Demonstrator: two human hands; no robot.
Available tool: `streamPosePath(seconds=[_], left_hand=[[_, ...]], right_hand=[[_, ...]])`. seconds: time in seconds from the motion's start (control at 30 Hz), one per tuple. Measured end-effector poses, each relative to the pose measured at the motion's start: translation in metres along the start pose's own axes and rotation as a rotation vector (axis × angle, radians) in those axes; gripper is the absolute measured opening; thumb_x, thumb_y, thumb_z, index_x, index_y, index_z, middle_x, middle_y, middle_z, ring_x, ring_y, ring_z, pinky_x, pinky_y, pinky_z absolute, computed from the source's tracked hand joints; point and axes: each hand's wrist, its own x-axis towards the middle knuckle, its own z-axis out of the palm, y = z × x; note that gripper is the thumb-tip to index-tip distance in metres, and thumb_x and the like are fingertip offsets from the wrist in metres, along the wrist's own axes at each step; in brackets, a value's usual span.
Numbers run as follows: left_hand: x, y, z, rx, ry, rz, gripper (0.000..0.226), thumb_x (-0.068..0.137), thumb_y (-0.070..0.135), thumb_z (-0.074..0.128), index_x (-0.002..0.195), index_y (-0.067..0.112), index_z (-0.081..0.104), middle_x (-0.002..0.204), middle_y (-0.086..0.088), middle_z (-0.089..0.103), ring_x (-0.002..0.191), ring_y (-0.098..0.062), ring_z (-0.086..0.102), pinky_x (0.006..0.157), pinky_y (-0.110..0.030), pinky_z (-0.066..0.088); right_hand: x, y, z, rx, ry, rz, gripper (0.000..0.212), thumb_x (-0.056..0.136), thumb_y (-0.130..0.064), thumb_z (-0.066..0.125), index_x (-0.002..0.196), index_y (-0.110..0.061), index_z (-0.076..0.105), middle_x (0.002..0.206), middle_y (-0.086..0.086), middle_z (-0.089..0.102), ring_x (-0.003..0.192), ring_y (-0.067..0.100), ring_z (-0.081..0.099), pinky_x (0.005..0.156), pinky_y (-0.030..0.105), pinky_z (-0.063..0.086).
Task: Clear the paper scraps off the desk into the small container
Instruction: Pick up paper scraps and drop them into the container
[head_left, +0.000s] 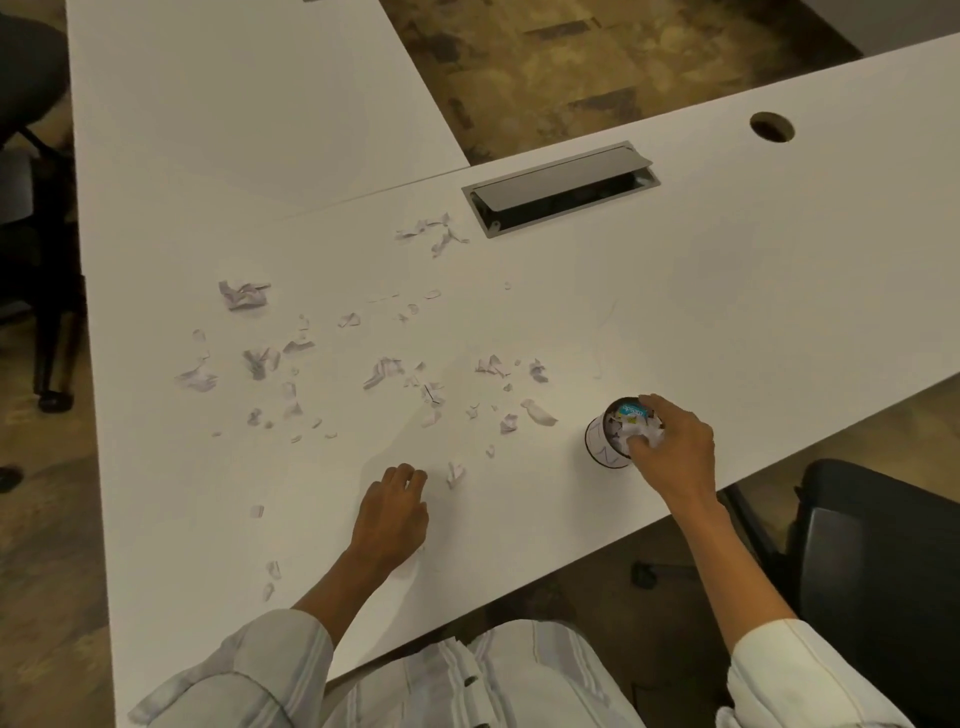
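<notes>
Several torn white paper scraps (384, 370) lie scattered over the middle and left of the white desk (753, 270). A small round white container (605, 441) stands near the front edge, stuffed with crumpled paper and a blue-printed piece. My right hand (675, 447) is over its mouth, fingers closed on crumpled paper scraps at the rim. My left hand (395, 512) rests on the desk with fingers curled, just left of one scrap (455, 474); I cannot see anything in it.
A grey cable hatch (561, 189) with its flap raised sits at the back of the desk, with a round grommet hole (772, 126) to its right. Black chairs stand at the left (31, 208) and at the right front (883, 561).
</notes>
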Motion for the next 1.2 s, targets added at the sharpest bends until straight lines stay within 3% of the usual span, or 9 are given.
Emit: streamPosePath(seconds=[0.1, 0.17, 0.3, 0.47, 0.63, 0.77, 0.9, 1.03, 1.2], left_hand=[[-0.002, 0.001, 0.002, -0.018, -0.003, -0.008, 0.036, 0.087, 0.011, 0.061, 0.122, 0.003, 0.059, 0.123, -0.016, 0.062, 0.106, -0.032, 0.06, 0.084, -0.038, 0.052], [-0.003, 0.001, 0.002, -0.022, -0.001, -0.011, 0.035, 0.087, 0.011, 0.061, 0.121, 0.003, 0.059, 0.122, -0.015, 0.062, 0.105, -0.032, 0.06, 0.083, -0.038, 0.052], [-0.004, 0.0, 0.003, -0.032, 0.011, -0.011, 0.034, 0.084, 0.009, 0.064, 0.118, 0.002, 0.061, 0.118, -0.016, 0.064, 0.101, -0.033, 0.062, 0.079, -0.039, 0.054], [-0.005, -0.001, 0.004, -0.038, 0.018, -0.014, 0.035, 0.084, 0.009, 0.065, 0.117, 0.001, 0.061, 0.119, -0.017, 0.064, 0.102, -0.034, 0.062, 0.08, -0.041, 0.054], [-0.005, -0.005, 0.002, -0.044, 0.03, -0.01, 0.034, 0.082, 0.008, 0.067, 0.115, 0.001, 0.062, 0.117, -0.017, 0.065, 0.1, -0.034, 0.063, 0.079, -0.041, 0.055], [-0.007, -0.012, -0.001, -0.039, 0.046, -0.014, 0.034, 0.079, 0.009, 0.071, 0.112, 0.001, 0.064, 0.112, -0.017, 0.066, 0.096, -0.035, 0.064, 0.076, -0.041, 0.056], [-0.012, -0.023, -0.003, -0.024, 0.052, -0.034, 0.036, 0.077, 0.008, 0.072, 0.11, -0.001, 0.064, 0.11, -0.019, 0.067, 0.094, -0.036, 0.065, 0.073, -0.041, 0.056], [-0.019, -0.033, -0.004, -0.008, 0.05, -0.046, 0.037, 0.076, 0.007, 0.071, 0.111, -0.001, 0.063, 0.111, -0.019, 0.066, 0.095, -0.036, 0.065, 0.071, -0.042, 0.056], [-0.026, -0.041, -0.006, -0.008, 0.047, -0.061, 0.035, 0.077, 0.007, 0.068, 0.111, -0.001, 0.063, 0.11, -0.018, 0.065, 0.095, -0.036, 0.064, 0.07, -0.041, 0.055]], right_hand=[[0.002, 0.005, -0.006, 0.161, 0.066, 0.036, 0.046, 0.079, -0.005, 0.074, 0.123, -0.01, 0.063, 0.121, 0.011, 0.065, 0.107, 0.021, 0.061, 0.09, 0.036, 0.055], [0.003, 0.009, -0.01, 0.222, 0.112, 0.071, 0.046, 0.078, -0.003, 0.075, 0.122, -0.011, 0.064, 0.12, 0.009, 0.063, 0.105, 0.016, 0.06, 0.087, 0.024, 0.052], [0.0, 0.015, -0.006, 0.328, 0.101, 0.154, 0.037, 0.081, 0.002, 0.073, 0.115, -0.008, 0.065, 0.107, 0.008, 0.065, 0.1, 0.017, 0.064, 0.067, 0.001, 0.048], [0.003, 0.015, 0.008, 0.39, 0.103, 0.178, 0.032, 0.079, 0.003, 0.074, 0.107, -0.01, 0.066, 0.105, 0.005, 0.066, 0.1, 0.014, 0.065, 0.067, 0.007, 0.053], [0.008, 0.015, 0.017, 0.209, 0.104, 0.035, 0.034, 0.073, 0.008, 0.076, 0.1, -0.009, 0.067, 0.113, 0.009, 0.055, 0.097, 0.022, 0.063, 0.071, 0.015, 0.057], [0.013, 0.01, 0.002, 0.281, 0.188, 0.002, 0.042, 0.067, -0.004, 0.086, 0.103, -0.013, 0.065, 0.112, 0.004, 0.052, 0.089, 0.01, 0.062, 0.065, 0.014, 0.056], [0.02, 0.008, -0.031, 0.423, 0.332, 0.173, 0.029, 0.077, -0.019, 0.081, 0.1, -0.027, 0.065, 0.098, -0.003, 0.065, 0.08, -0.001, 0.066, 0.067, 0.016, 0.057], [0.022, 0.012, -0.05, 0.626, 0.441, 0.375, 0.022, 0.082, -0.015, 0.077, 0.103, -0.019, 0.069, 0.094, -0.006, 0.067, 0.079, 0.007, 0.069, 0.073, 0.023, 0.058], [0.008, -0.009, -0.032, 0.596, 0.346, 0.344, 0.019, 0.082, -0.011, 0.075, 0.099, -0.018, 0.069, 0.091, -0.003, 0.068, 0.071, 0.003, 0.068, 0.076, 0.028, 0.06]])
